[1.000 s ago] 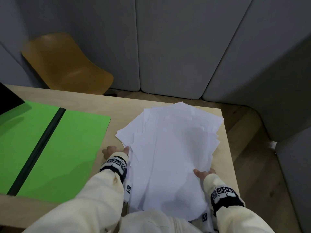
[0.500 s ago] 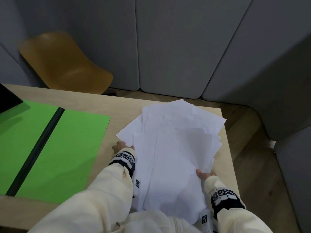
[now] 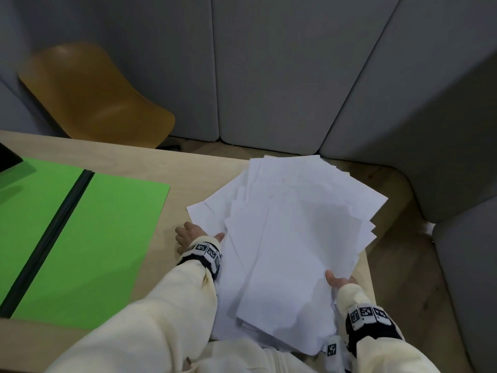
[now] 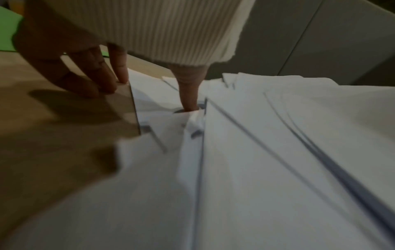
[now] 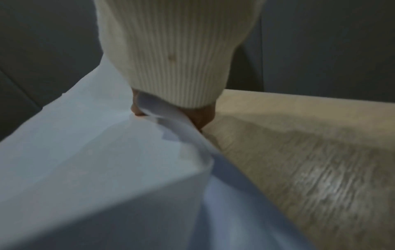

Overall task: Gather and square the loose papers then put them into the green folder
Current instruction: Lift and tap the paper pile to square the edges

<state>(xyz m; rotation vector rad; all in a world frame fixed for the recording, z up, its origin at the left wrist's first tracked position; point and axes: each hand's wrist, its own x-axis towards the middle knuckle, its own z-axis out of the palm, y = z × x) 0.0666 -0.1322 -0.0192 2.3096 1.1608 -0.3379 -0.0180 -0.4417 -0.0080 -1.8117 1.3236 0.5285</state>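
Observation:
Several loose white papers [image 3: 290, 238] lie fanned out and askew on the right part of the wooden table [image 3: 188, 168]. My left hand [image 3: 197, 235] is at their left edge. Its straight fingers [image 4: 100, 76] touch the table beside the sheets and its thumb [image 4: 189, 91] presses down on the papers [image 4: 278, 152]. At the pile's near right edge my right hand [image 3: 340, 281] pinches the sheets, thumb on top and fingers underneath, and the edge of the papers [image 5: 107, 160] curls up there. The green folder [image 3: 102, 238] lies open and flat at the left, with a black spine [image 3: 53, 232].
A yellow chair [image 3: 94, 95] stands beyond the table's far edge. Grey padded panels [image 3: 269, 63] close off the back and right. A black object [image 3: 8, 157] pokes in at the far left. The papers overhang the table's right edge above the wood floor [image 3: 398, 251].
My left hand has slid forward along the pile's left edge. The sheets have shifted a little to the right and fanned wider. My right hand keeps its hold.

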